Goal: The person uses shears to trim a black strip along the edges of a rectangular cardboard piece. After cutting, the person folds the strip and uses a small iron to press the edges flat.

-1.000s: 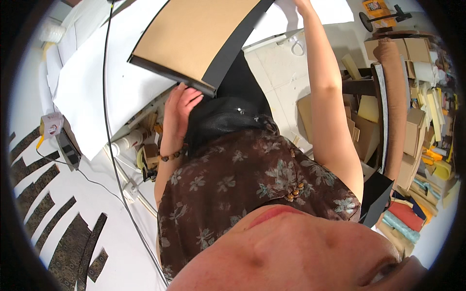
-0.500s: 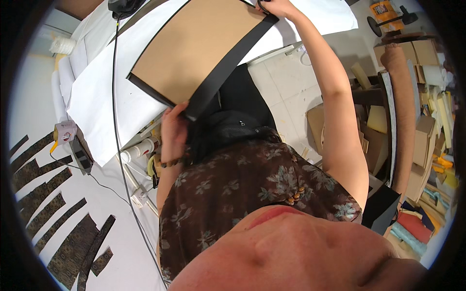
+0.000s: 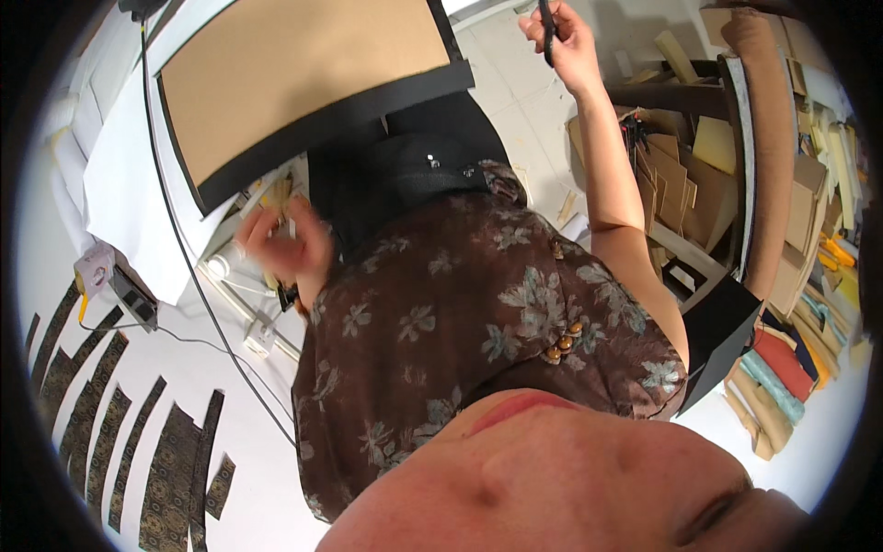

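A brown board (image 3: 303,83) with a black border strip (image 3: 340,124) lies on the white work surface (image 3: 120,184) ahead of me. My left hand (image 3: 280,248) is blurred, fingers apart, holding nothing, below the board's near edge and close to my patterned brown blouse (image 3: 460,313). My right hand (image 3: 563,37) is raised at the top right of the board's corner, closed around a thin black object (image 3: 547,18) that I cannot identify. Neither hand touches the board.
Several dark patterned fabric strips (image 3: 138,460) lie at the lower left. A black cable (image 3: 184,267) runs across the white surface past a small yellow and white device (image 3: 97,271). Cardboard pieces, rolls and coloured sheets (image 3: 791,230) crowd the right, beside a black box (image 3: 727,331).
Both hands gripped the board before; now it rests on the surface. My left hand has dropped back toward my body, and my right hand has lifted off the board's corner.
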The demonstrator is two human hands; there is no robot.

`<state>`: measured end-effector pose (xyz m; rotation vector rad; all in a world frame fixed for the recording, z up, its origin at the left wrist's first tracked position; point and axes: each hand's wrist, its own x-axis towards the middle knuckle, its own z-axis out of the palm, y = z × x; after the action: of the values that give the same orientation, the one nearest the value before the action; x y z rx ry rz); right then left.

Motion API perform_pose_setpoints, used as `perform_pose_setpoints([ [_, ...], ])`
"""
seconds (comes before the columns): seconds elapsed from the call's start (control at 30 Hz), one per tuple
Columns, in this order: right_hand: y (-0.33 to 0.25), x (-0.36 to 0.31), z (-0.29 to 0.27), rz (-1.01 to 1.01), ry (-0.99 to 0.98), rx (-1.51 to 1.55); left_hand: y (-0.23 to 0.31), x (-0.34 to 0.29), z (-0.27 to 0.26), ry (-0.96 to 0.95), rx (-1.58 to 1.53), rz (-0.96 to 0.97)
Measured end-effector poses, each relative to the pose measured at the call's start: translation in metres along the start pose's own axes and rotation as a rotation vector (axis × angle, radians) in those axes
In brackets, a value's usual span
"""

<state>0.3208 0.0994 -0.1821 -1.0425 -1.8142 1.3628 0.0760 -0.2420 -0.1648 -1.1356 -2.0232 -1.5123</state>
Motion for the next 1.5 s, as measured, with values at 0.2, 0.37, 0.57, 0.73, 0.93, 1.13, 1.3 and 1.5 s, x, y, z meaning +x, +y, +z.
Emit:
perform_pose_setpoints([
  [0.2, 0.007, -0.014, -0.005, 0.124, -0.056, 0.105, 0.023, 0.048, 0.098, -0.607, 0.104, 0.581],
  [0.37, -0.03, -0.045, -0.017, 0.032, -0.104, 0.126, 0.02, 0.056, 0.114, -0.469, 0.061, 0.786],
  [0.57, -0.07, -0.074, -0.047, 0.039, -0.228, 0.158, 0.056, 0.138, 0.077, -0.227, -0.014, 0.763],
  [0.73, -0.115, -0.093, -0.064, 0.081, -0.447, 0.171, 0.055, 0.17, 0.058, -0.235, 0.035, 0.73],
  [0.93, -0.123, -0.097, -0.055, 0.136, -0.621, 0.224, 0.024, 0.175, 0.037, -0.269, 0.094, 0.683],
  [1.13, -0.14, -0.087, -0.044, 0.15, -0.703, 0.171, 0.012, 0.18, 0.019, -0.318, 0.042, 0.636],
  [1.3, -0.152, -0.076, -0.038, 0.135, -0.728, 0.155, 0.02, 0.187, 0.013, -0.369, 0.015, 0.619],
  [1.5, -0.165, -0.072, -0.035, 0.134, -0.758, 0.128, 0.02, 0.189, 0.011, -0.376, -0.001, 0.61],
])
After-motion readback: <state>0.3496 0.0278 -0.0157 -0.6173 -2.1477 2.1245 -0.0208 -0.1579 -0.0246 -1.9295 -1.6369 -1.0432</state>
